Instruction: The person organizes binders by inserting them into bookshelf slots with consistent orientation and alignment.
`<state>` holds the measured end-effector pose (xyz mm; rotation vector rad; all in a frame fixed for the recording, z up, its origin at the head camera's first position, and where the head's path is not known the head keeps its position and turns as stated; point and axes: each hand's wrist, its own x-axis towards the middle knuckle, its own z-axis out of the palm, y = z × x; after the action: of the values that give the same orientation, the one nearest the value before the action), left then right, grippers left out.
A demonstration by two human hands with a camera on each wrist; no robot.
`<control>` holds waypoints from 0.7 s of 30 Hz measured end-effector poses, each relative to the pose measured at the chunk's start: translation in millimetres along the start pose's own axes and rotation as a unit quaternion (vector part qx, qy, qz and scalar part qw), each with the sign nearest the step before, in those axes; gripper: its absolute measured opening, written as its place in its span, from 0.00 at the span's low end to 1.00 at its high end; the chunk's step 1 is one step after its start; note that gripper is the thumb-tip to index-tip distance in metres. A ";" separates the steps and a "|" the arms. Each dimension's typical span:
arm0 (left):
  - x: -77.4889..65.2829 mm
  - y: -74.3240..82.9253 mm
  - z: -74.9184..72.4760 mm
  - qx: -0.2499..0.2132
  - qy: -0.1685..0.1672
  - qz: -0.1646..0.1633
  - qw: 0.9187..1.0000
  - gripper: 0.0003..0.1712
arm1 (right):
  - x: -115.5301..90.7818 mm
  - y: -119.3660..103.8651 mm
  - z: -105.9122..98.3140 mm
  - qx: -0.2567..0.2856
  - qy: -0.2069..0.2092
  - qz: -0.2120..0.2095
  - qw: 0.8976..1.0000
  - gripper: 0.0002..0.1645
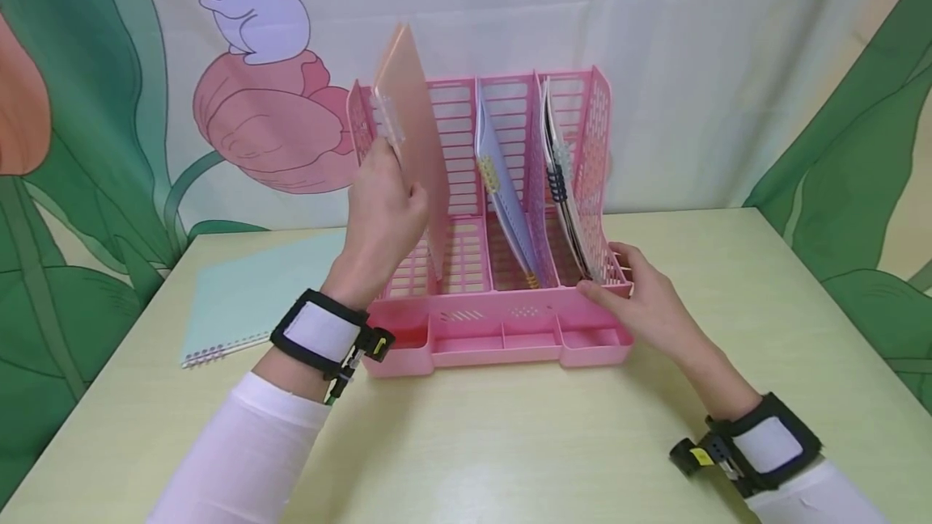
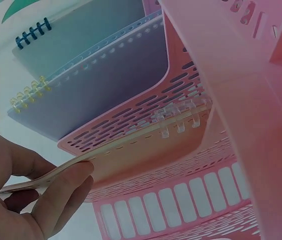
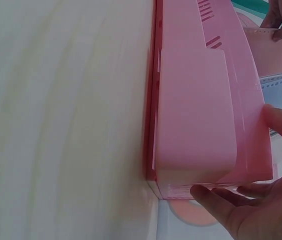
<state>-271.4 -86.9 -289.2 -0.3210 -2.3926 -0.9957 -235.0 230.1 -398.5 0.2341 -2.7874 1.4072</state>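
Note:
My left hand [image 1: 382, 217] pinches a peach ring-bound notebook [image 1: 422, 120] by its spine edge, thumb on one face and fingers on the other. The notebook stands upright inside the left part of a pink desk file organizer [image 1: 466, 310], its top rising above the rack. Its clear rings [image 2: 181, 119] show in the left wrist view. My right hand [image 1: 648, 297] grips the organizer's front right corner, thumb over the front edge and fingers around the side. A blue notebook [image 1: 502, 192] with yellow rings leans in a middle slot. Another dark-ringed notebook [image 1: 564, 192] leans in the right slot.
A mint spiral notebook [image 1: 255, 289] lies flat on the pale wooden table [image 1: 502, 443], left of the organizer. Small trays [image 1: 469, 342] run along the organizer's front. Behind the table hangs a printed cloth [image 1: 699, 87].

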 end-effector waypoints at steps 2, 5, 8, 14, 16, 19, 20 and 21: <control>-0.6 -0.2 1.3 0.005 0.000 0.000 1.000 0.28 | -0.5 -1.3 0.2 -0.001 -0.001 0.005 1.000 0.56; -0.7 0.7 2.4 0.011 -0.002 -0.001 1.000 0.26 | -1.8 -5.0 -0.1 -0.002 -0.003 0.015 1.000 0.55; 0.7 1.4 4.3 0.012 -0.006 0.000 1.000 0.26 | -2.6 -7.5 -0.8 -0.003 -0.004 0.021 1.000 0.55; 3.8 1.3 9.4 0.013 -0.014 0.000 1.000 0.27 | -3.1 -7.6 -2.4 -0.006 -0.005 0.023 1.000 0.56; 4.2 0.9 10.9 0.014 -0.016 -0.002 1.000 0.28 | -2.9 -7.0 -2.7 -0.004 -0.004 0.022 1.000 0.56; 4.7 0.0 12.8 0.018 -0.019 -0.006 1.000 0.29 | -2.7 -7.1 -2.7 0.004 -0.005 0.021 1.000 0.55; 4.9 -0.2 13.2 0.017 -0.019 -0.006 1.000 0.29 | -2.6 -7.4 -2.6 0.007 -0.006 0.020 1.000 0.55; 5.1 -0.5 13.5 0.018 -0.020 -0.006 1.000 0.29 | -2.7 -7.9 -2.6 0.009 -0.006 0.020 1.000 0.55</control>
<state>-281.0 -77.5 -294.7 -0.3166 -2.4485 -0.9585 -231.4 227.9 -390.9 0.1887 -2.8060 1.4458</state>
